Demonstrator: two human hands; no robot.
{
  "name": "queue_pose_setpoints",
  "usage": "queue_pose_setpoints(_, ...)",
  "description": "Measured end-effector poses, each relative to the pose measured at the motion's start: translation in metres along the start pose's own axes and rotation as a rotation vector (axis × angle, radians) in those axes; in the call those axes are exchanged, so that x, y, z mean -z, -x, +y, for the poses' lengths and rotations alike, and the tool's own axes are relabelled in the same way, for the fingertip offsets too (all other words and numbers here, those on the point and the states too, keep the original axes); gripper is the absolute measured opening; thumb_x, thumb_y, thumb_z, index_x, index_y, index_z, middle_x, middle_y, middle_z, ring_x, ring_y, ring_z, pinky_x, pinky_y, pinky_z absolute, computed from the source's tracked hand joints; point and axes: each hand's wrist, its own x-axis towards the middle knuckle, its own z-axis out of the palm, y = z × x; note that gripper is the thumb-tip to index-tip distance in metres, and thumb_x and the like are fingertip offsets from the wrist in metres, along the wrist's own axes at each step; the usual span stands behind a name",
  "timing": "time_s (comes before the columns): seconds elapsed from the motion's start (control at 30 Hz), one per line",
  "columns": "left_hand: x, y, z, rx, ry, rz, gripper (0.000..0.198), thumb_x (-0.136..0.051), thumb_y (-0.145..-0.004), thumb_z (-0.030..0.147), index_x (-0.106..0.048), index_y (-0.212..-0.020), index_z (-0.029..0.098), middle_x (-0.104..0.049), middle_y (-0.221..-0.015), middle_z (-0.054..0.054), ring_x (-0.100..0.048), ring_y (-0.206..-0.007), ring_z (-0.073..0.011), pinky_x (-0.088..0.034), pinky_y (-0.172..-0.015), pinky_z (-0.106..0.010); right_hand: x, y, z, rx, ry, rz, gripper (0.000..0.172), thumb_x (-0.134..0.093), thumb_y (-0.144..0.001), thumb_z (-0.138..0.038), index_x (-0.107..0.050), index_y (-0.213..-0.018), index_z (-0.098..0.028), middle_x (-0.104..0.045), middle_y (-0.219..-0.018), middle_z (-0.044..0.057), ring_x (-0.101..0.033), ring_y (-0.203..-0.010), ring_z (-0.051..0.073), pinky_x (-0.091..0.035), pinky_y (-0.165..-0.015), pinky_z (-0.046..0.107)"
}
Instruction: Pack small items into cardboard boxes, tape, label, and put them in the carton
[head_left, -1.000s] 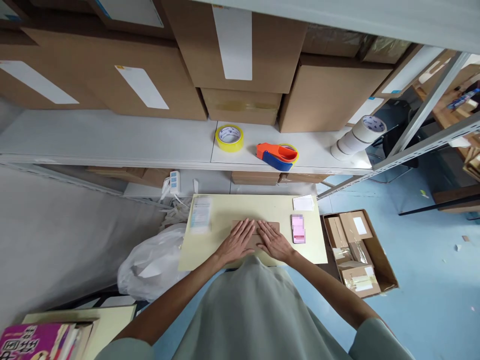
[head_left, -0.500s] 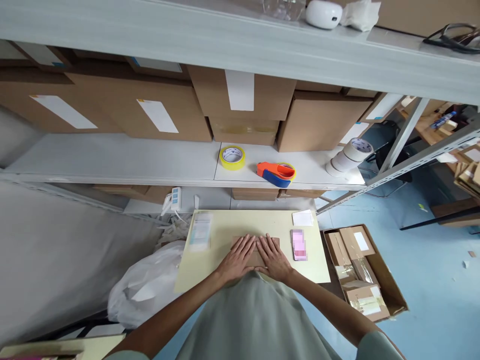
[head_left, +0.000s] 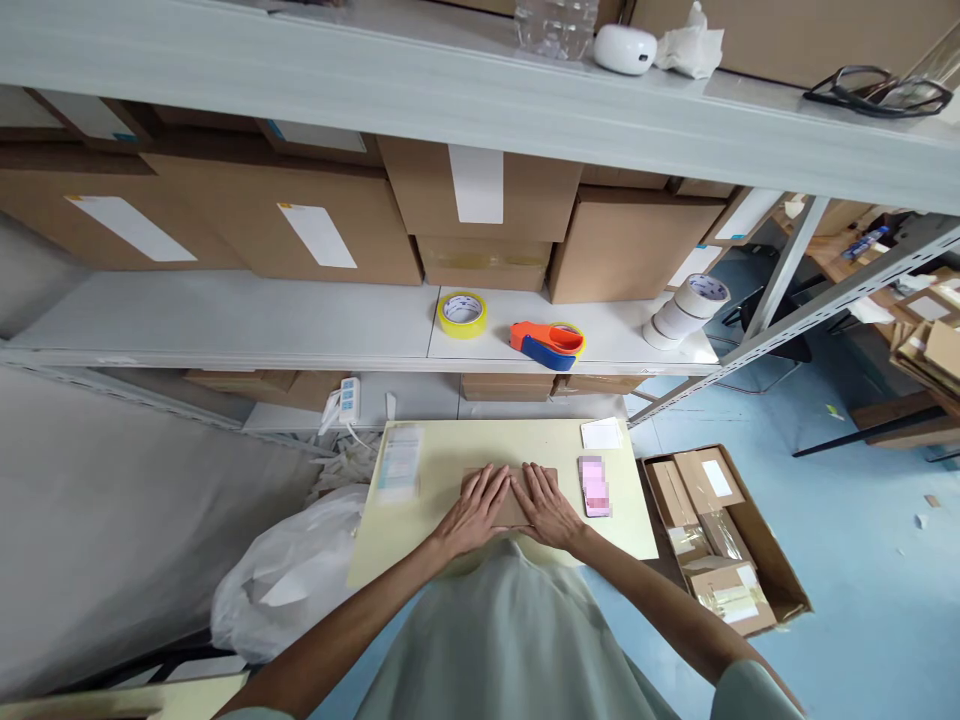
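Note:
A small brown cardboard box (head_left: pixel 512 514) lies on the pale yellow tabletop (head_left: pixel 450 450), close against my shirt. My left hand (head_left: pixel 472 512) rests flat over its left part, fingers stretched out and pointing inward. On the right part my right hand (head_left: pixel 551 510) lies the same way, palm down. The two hands almost meet at the middle, covering much of the box. Right of the hands is a phone (head_left: pixel 595 486) with a pink, blurred screen. Some white cards (head_left: pixel 601 434) lie behind it, and a clear plastic packet (head_left: pixel 400 462) is at the left.
A shelf ahead holds a yellow tape roll (head_left: pixel 462 314), an orange and blue tape dispenser (head_left: pixel 547 344), stacked white rolls (head_left: pixel 686 311) and large cartons (head_left: pixel 637 245). An open carton of small boxes (head_left: pixel 791 575) stands right of the table. A white plastic bag (head_left: pixel 289 570) sits left.
The view has shifted slightly. Both hands stay on the cardboard box, with their fingers drawn a little closer together over it.

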Motion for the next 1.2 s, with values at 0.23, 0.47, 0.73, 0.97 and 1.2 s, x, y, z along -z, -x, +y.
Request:
queue_pose_setpoints(0.23,-0.002,0.000,0.007,0.022,0.014,-0.007,0.092,-0.056,-0.106,0.059,-0.021,-0.177,0.012,-0.021,-0.182,-0.020,-0.024,-0.167,-0.0456,-0.028,-0.131,-0.061,-0.003,0.008,0.001,-0.004,-0.026,0.000,0.108,-0.067,-0.101,-0.064,-0.016,-0.177,-0.007,-0.025,-0.175,0.037,-0.035,-0.161,0.049,-0.035,-0.124,0.066)
queue_pose_setpoints(0.47,-0.003,0.001,0.006,0.017,0.064,0.044,0.096,-0.051,-0.107,0.065,-0.015,-0.177,0.010,-0.022,-0.181,-0.021,-0.019,-0.169,-0.0427,-0.023,-0.134,-0.059,0.003,0.007,0.000,0.000,-0.031,0.004,0.110,-0.060,-0.102,-0.070,-0.015,-0.175,-0.001,-0.020,-0.176,0.038,-0.025,-0.166,0.049,-0.033,-0.127,0.063)
queue_pose_setpoints(0.73,0.034,-0.007,-0.002,-0.010,0.161,0.177,0.098,-0.041,-0.110,0.066,0.000,-0.177,0.007,-0.025,-0.179,-0.025,-0.025,-0.168,-0.0380,-0.021,-0.135,-0.056,0.049,-0.009,0.022,0.021,-0.112,0.006,0.115,-0.050,-0.104,-0.075,-0.006,-0.174,0.006,-0.020,-0.177,0.036,-0.021,-0.169,0.043,-0.031,-0.132,0.058)
queue_pose_setpoints(0.97,0.132,-0.066,-0.046,0.101,0.280,0.400,0.066,-0.037,-0.116,0.034,-0.020,-0.177,0.015,-0.051,-0.167,-0.019,-0.041,-0.162,-0.0319,-0.030,-0.134,-0.060,0.173,-0.103,0.100,-0.321,-0.013,0.280,0.085,-0.040,-0.113,-0.057,-0.020,-0.173,0.001,-0.033,-0.175,0.030,-0.026,-0.167,0.038,-0.029,-0.133,0.058)
queue_pose_setpoints(1.2,0.186,-0.100,-0.066,0.143,0.377,0.631,0.043,-0.041,-0.114,0.026,-0.061,-0.152,0.021,-0.080,-0.133,-0.011,-0.060,-0.149,-0.0280,-0.036,-0.132,-0.063,0.195,-0.187,0.141,-0.572,0.072,0.117,0.059,-0.055,-0.111,-0.041,-0.049,-0.147,0.006,-0.067,-0.136,0.035,-0.064,-0.128,0.041,-0.045,-0.113,0.053)
